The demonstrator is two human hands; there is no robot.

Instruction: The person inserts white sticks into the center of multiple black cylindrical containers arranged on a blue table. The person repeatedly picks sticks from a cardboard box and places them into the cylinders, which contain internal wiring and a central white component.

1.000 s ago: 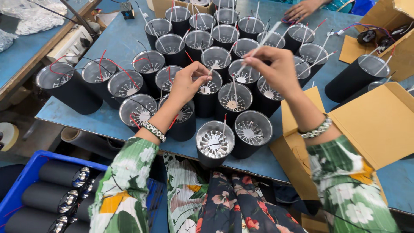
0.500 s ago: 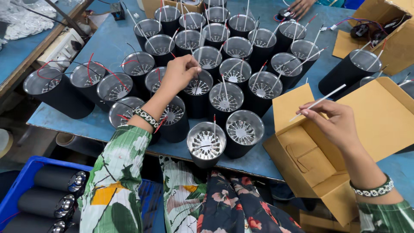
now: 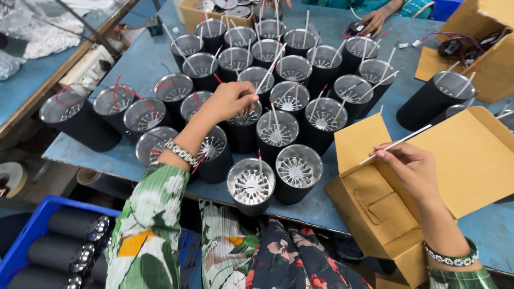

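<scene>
Head view: left hand [image 3: 231, 100] pinches thin white sleeve [image 3: 266, 79] over black cylinder housings [image 3: 243, 128] clustered mid-surface. Right hand [image 3: 411, 170] pinches white tube [image 3: 397, 143] above open cardboard box [image 3: 471, 160], near right.

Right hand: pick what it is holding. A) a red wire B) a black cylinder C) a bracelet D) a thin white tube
D: the right hand pinches a thin white tube over the open cardboard box, away from the black cylinders.
</scene>
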